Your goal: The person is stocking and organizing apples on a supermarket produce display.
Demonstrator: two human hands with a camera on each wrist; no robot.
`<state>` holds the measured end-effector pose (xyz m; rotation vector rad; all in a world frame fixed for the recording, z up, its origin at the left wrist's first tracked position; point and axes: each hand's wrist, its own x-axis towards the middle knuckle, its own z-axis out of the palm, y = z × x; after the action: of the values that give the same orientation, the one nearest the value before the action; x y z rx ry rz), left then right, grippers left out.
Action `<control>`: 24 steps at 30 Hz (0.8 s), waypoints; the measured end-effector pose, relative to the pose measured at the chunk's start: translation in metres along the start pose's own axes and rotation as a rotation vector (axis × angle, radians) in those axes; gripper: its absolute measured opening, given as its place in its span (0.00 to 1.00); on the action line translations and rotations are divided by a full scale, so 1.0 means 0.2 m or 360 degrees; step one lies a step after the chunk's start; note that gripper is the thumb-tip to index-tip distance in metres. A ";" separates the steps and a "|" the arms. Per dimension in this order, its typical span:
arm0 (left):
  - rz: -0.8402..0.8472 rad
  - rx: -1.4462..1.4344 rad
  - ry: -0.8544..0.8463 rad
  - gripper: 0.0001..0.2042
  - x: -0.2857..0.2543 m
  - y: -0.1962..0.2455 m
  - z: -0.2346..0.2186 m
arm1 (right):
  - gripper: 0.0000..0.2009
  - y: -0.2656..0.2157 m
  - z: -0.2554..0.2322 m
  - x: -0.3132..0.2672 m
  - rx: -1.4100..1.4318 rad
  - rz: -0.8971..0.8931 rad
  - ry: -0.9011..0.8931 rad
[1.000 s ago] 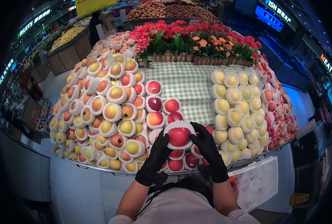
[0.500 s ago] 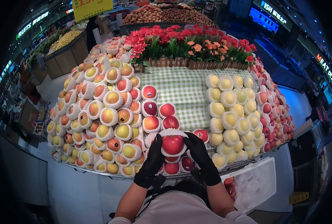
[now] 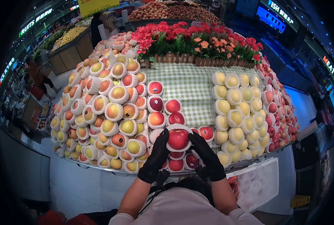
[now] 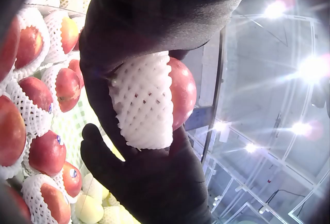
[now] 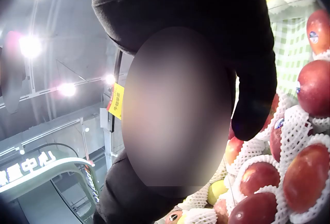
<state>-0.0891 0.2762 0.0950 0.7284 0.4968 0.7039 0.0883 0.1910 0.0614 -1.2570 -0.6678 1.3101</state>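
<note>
A large red apple [image 3: 178,139] in a white foam net sleeve [image 4: 144,100] is held in front of the body, above the near end of the red apple rows. My left hand [image 3: 157,153], in a black glove, grips its left side. My right hand [image 3: 206,152], gloved likewise, grips the right side. In the left wrist view the net covers about half of the apple, and bare red skin [image 4: 184,92] shows beyond it. A blurred oval hides the middle of the right wrist view. Netted red apples [image 3: 176,164] lie just below the hands.
Yellow-red fruit [image 3: 114,110] is heaped at left; yellow fruit [image 3: 235,117] stands in rows at right. Green checked cloth [image 3: 187,90] lies between, with red flowers [image 3: 163,35] behind. A white bin [image 3: 266,183] of foam nets sits low right. A person [image 3: 39,77] is in the left aisle.
Both hands keep hold of the apple; the right hand has come slightly lower, uncovering a red apple beside it. Someone has appeared in the left aisle, and red clothing at the bottom left.
</note>
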 end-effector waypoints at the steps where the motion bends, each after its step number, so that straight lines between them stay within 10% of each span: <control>1: -0.0008 -0.0015 -0.0034 0.22 -0.01 0.01 0.01 | 0.24 0.03 -0.01 0.01 0.0064 0.0027 0.0014; 13: 0.0265 0.0696 -0.0228 0.25 0.00 -0.03 -0.03 | 0.22 -0.02 -0.02 0.06 0.0364 0.0005 -0.0005; 24: 0.0079 0.0345 -0.0083 0.23 0.01 -0.03 -0.01 | 0.21 0.05 -0.07 0.08 0.0484 -0.0046 -0.0062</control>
<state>-0.0861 0.2756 0.0885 0.9627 0.5135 0.6821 0.1017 0.1992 0.0434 -0.9739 -0.4898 1.3573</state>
